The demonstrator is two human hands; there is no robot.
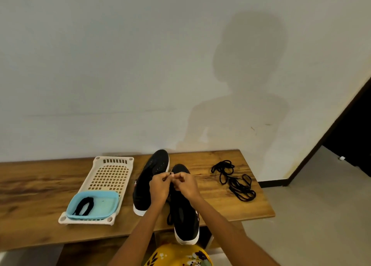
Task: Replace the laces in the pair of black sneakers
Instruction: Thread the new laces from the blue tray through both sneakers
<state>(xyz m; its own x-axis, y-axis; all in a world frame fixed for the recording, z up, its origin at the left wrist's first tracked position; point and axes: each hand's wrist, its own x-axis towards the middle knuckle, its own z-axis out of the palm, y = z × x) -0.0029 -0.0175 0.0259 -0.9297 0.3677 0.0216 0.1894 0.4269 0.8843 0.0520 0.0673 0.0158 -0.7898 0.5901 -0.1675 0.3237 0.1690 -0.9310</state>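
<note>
Desk (50, 175) of wood grain stands against the pale wall, its right edge ending short of a dark doorway. Next in size, a cream slotted tray (112, 177) lies on the left half, running from near the back edge to the front edge, and a light blue dish (108, 202) sits on its near end with a short black lace (84, 205) coiled inside. Two black sneakers with white soles lie at the middle: the left sneaker (148, 181) points toward the back edge, while the right sneaker (184, 215) lies just beside it, its heel hanging over the front edge. Both hands meet above the toe end of the right sneaker. The left hand (159, 187) has its fingers curled, pinching a black lace end (167, 176) at the fingertips; the right hand (185, 184) is curled too, pinching at the same spot. Near the right edge, well apart from the shoes, a loose tangle of black laces (233, 180) lies on the wood.
</note>
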